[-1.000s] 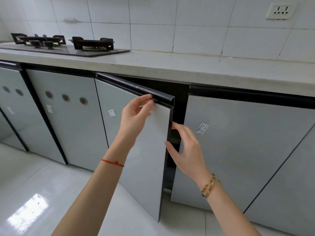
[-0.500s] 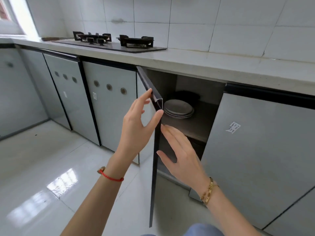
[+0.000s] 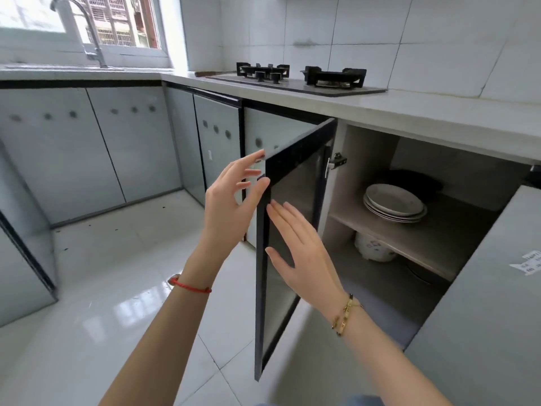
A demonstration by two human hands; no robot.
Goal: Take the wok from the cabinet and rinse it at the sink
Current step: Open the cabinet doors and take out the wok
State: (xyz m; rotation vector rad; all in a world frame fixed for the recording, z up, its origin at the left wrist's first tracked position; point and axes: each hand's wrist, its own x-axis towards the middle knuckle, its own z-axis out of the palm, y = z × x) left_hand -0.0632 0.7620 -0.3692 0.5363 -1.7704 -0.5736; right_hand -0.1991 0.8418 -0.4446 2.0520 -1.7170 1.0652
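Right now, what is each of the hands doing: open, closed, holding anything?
Left hand: open, fingertips on the top corner of the cabinet door, gripping nothing.
Right hand: open, flat by the door's inner face, holding nothing.

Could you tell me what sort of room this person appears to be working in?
Most likely a home kitchen. A two-burner gas hob is set into the tiled counter, a tap stands under the window, and the opened cabinet door reveals stacked plates on a shelf.

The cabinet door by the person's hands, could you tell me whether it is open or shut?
Open. The cabinet door stands swung out, exposing the shelf with stacked plates.
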